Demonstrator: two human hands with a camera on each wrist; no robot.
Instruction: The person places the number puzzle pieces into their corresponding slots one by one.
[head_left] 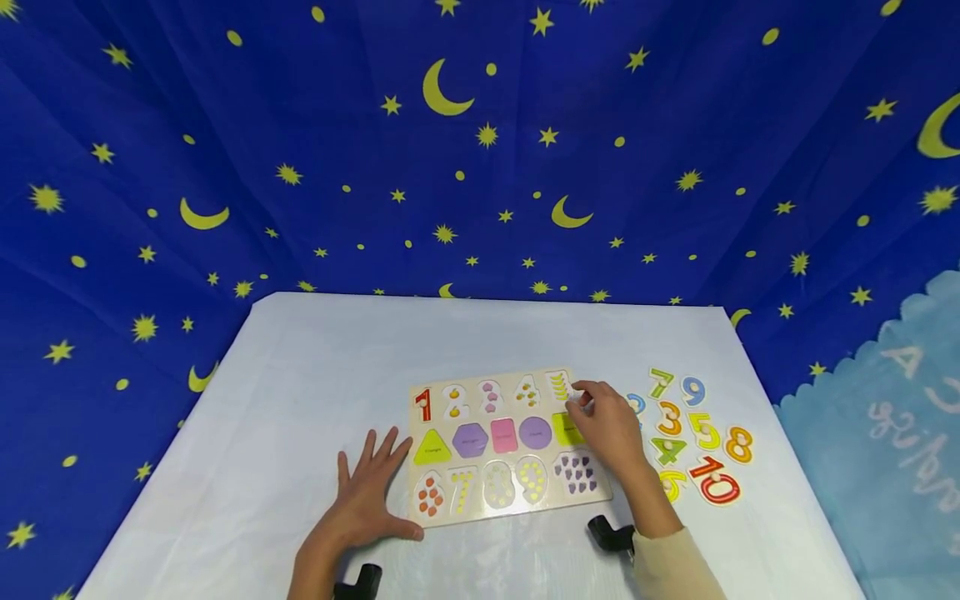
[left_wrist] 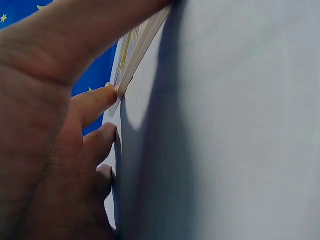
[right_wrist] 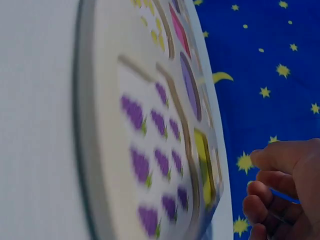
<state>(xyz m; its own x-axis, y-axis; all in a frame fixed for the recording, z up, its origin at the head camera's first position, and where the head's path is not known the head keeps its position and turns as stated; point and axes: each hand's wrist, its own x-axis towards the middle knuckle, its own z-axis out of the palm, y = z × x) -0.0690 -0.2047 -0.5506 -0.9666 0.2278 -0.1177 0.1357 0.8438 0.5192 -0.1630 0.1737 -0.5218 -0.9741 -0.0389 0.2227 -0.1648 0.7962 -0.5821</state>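
Observation:
A wooden number puzzle board [head_left: 487, 521] lies flat on the white table, with a red number 1 piece [head_left: 423, 406] in its top left slot. Other slots show printed fruit, and coloured shapes fill the middle row. My left hand [head_left: 365, 497] is spread on the table, its index finger and thumb at the board's left edge. Over the board's right edge, my right hand [head_left: 611, 425] hovers beside the banana slot [head_left: 559, 385], fingers loosely bent. The right wrist view shows nothing between its thumb and fingers [right_wrist: 277, 157].
Loose number pieces lie right of the board, among them a green 7 [head_left: 661, 383], a blue 9 [head_left: 693, 391], an orange 8 [head_left: 739, 445] and a red 10 [head_left: 716, 482]. My right hand partly covers a blue piece [head_left: 636, 403]. A starry blue cloth [head_left: 480, 192] hangs behind the table.

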